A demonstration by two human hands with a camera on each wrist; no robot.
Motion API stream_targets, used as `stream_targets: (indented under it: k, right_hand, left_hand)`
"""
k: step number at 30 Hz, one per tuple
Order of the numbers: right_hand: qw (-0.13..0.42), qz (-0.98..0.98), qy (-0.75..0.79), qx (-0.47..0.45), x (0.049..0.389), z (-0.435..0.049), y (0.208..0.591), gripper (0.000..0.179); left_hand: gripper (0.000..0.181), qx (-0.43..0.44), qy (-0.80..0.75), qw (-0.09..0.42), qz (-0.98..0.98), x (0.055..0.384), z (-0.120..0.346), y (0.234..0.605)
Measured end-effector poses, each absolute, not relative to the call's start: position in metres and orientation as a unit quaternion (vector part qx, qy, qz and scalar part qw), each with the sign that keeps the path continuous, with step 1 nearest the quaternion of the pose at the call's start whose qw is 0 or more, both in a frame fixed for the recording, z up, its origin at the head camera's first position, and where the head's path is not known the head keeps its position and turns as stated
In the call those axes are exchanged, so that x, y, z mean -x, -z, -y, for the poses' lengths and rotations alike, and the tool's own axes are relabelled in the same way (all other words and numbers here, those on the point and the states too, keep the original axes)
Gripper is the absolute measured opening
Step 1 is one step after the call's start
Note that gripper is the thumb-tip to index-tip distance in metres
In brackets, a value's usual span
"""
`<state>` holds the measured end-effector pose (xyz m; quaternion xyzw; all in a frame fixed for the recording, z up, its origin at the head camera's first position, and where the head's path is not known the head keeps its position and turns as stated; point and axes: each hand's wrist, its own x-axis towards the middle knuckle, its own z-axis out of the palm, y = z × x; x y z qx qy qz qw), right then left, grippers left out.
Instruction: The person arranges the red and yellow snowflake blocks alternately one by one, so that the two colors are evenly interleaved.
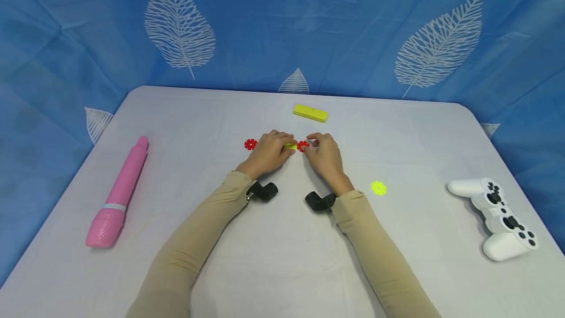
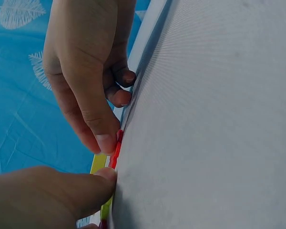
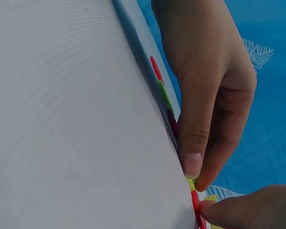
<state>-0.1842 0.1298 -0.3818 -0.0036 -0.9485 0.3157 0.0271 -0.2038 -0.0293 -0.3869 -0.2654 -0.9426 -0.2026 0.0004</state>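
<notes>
Over the middle of the table my left hand (image 1: 270, 152) pinches a yellow notched disc (image 1: 290, 146) between thumb and fingers. My right hand (image 1: 325, 157) holds a red notched disc (image 3: 197, 202) by its edge, right up against the yellow one. In the right wrist view the discs form a row lying low along the cloth: beyond the yellow piece come a dark purple disc (image 3: 172, 121), a green disc (image 3: 165, 95) and another red disc (image 3: 156, 69). From the head view, my left hand hides the green and purple ones.
Behind the hands lies a yellow bar (image 1: 310, 113). A loose yellow disc (image 1: 378, 188) is to the right of my right wrist. The pink toy microphone (image 1: 119, 190) rests at the left, and a white game controller (image 1: 499, 217) at the right edge of the white-covered table (image 1: 265, 269).
</notes>
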Motion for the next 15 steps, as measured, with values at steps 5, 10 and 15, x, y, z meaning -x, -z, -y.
stream_targets:
  k: [5, 10, 15]
  right_hand:
    - [0.034, 0.955, -0.294, -0.008, 0.1836, -0.1292, 0.383, 0.025]
    - [0.044, 0.958, -0.284, -0.015, 0.1838, -0.1286, 0.3864, 0.026]
    - [0.056, 0.957, -0.283, -0.015, 0.1834, -0.1284, 0.3888, 0.025]
  left_hand:
    - [0.029, 0.266, 0.207, 0.004, 0.941, 0.2038, 0.029, 0.3869]
    - [0.028, 0.266, 0.209, 0.006, 0.941, 0.2043, 0.0291, 0.3882]
    - [0.028, 0.267, 0.208, 0.007, 0.941, 0.2046, 0.0288, 0.3888]
